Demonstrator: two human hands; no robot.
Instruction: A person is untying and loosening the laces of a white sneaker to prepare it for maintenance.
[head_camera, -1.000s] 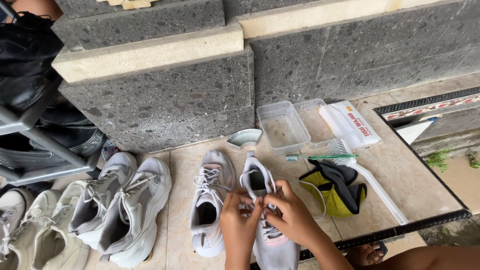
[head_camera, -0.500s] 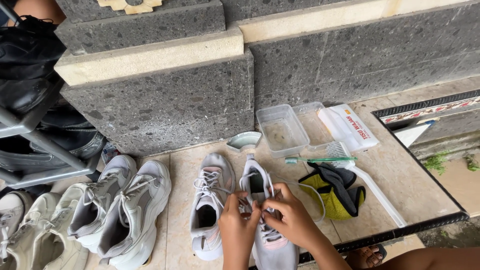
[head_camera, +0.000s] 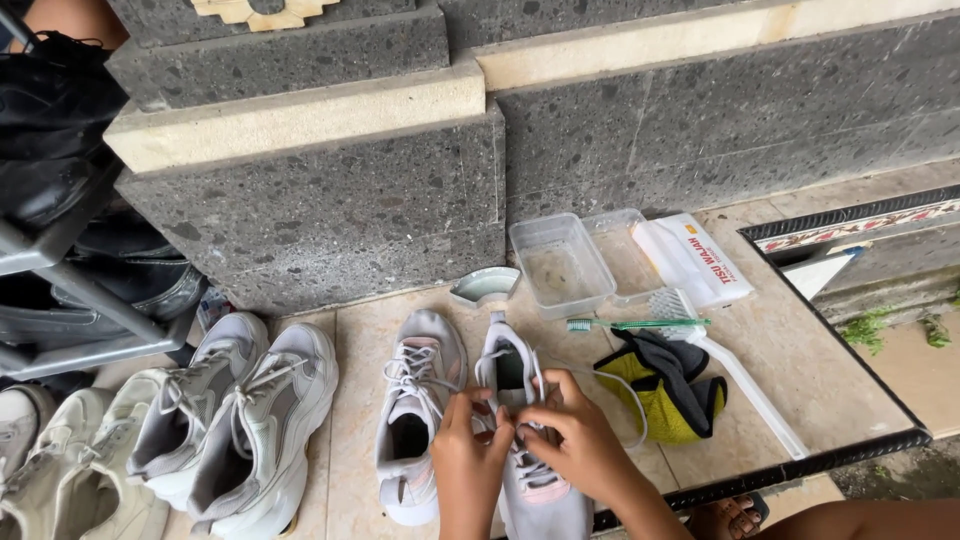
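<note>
Working the laces of a grey shoe

Both hands meet over the grey shoe (head_camera: 535, 440) near the tiled floor's (head_camera: 800, 370) front edge. The left hand (head_camera: 468, 450) and right hand (head_camera: 578, 440) have fingers curled, apparently pinching its white lace (head_camera: 612, 385). Its twin shoe (head_camera: 415, 425) lies just beside it.

Two sneakers (head_camera: 470, 420) lie between the shoe row (head_camera: 200, 420) and cloth (head_camera: 665, 385).
</note>
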